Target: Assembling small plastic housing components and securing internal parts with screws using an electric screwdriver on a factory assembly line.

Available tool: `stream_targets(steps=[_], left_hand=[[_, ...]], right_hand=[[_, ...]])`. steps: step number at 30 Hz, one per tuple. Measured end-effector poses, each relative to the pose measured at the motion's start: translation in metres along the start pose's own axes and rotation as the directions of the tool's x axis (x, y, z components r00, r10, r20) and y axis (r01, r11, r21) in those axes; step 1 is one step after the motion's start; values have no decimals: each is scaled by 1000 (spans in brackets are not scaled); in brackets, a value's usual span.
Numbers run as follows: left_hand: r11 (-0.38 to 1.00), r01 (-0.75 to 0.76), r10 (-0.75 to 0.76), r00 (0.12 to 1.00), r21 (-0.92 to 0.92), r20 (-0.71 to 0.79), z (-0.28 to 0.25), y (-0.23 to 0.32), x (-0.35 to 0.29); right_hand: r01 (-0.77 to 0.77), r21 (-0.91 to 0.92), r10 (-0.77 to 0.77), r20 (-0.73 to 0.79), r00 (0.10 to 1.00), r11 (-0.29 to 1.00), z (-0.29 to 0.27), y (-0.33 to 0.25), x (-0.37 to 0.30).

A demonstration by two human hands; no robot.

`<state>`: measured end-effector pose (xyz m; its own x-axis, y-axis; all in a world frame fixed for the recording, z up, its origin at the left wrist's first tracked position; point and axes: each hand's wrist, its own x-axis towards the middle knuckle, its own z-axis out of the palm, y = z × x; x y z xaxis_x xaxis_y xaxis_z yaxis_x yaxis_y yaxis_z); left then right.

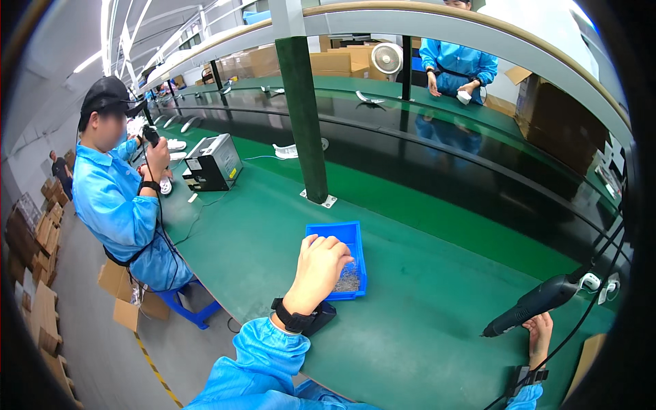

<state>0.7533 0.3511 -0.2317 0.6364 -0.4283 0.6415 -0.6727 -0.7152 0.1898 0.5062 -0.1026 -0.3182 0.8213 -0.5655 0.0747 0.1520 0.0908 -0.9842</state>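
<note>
My left hand [321, 268] reaches over a blue plastic bin [362, 273] on the green workbench. Its fingers are bent and drawn together above the bin; whatever may lie between their tips cannot be made out. Many small metal pieces, like screws, [347, 280] lie in the bin's near part. Under my left wrist a dark object [322, 318] is mostly covered. At the right, my right hand [539, 333] has its fingers bent against the lower side of a black electric screwdriver [533, 305], which partly hides them. The screwdriver slants, its tip toward the lower left.
A dark green post [305, 123] rises from the bench beyond the bin. A black conveyor belt [383, 123] runs behind. To the left, a person in blue [130, 198] holds a black tool beside a grey box-shaped device [213, 162]. A cable [593, 321] hangs near my right hand.
</note>
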Motion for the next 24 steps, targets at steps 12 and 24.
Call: stream_targets(steps=[12,24], left_hand=[[1000,20,-20,999,12,31,-1,0,-1],[1000,-15,12,991,18,132,1,0,-1]], right_hand=[[5,16,-5,-27,1000,1000,1,-1,-3],[27,-2,-26,30,999,1000,-24,22,10]])
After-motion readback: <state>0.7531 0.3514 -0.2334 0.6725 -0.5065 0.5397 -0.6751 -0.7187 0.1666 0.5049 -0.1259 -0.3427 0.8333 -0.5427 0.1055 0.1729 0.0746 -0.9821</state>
